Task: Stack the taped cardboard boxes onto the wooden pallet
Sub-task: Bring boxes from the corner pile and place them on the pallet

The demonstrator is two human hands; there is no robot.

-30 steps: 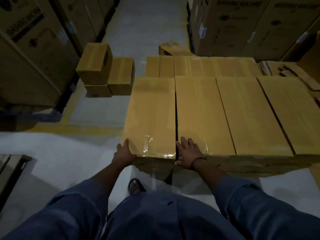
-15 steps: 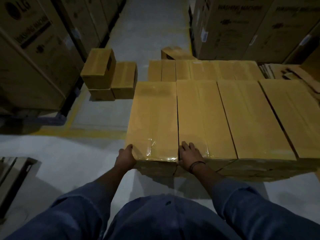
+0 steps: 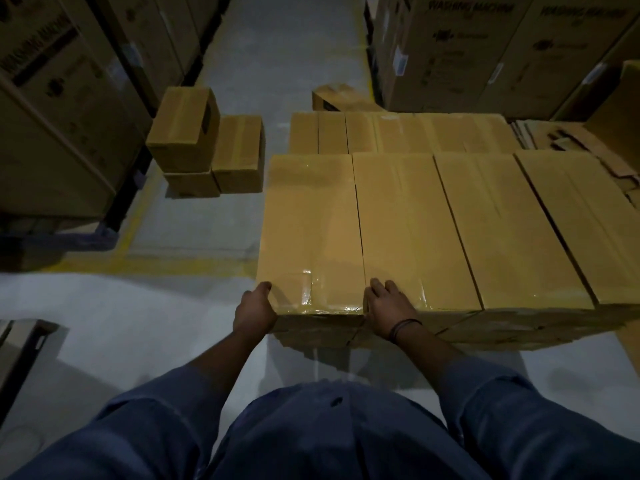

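Presently, centre frame: my left hand (image 3: 254, 311) grips the end box (image 3: 311, 230) corner, right hand (image 3: 389, 308) lies flat at its seam; risk: slick tape (image 3: 306, 292), box slips.

A warehouse: stacked washing-machine cartons (image 3: 491, 46) line a concrete aisle (image 3: 277, 64).

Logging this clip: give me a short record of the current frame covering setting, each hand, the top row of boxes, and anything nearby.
setting: dim warehouse aisle, grey concrete floor
left hand: grips near left corner of leftmost long taped tan cardboard box
right hand: fingers lie on near end of second long tan cardboard box, beside the seam
top row: four long boxes side by side, over a lower layer
nearby: small brown cartons on the floor, left
pallet: not visible
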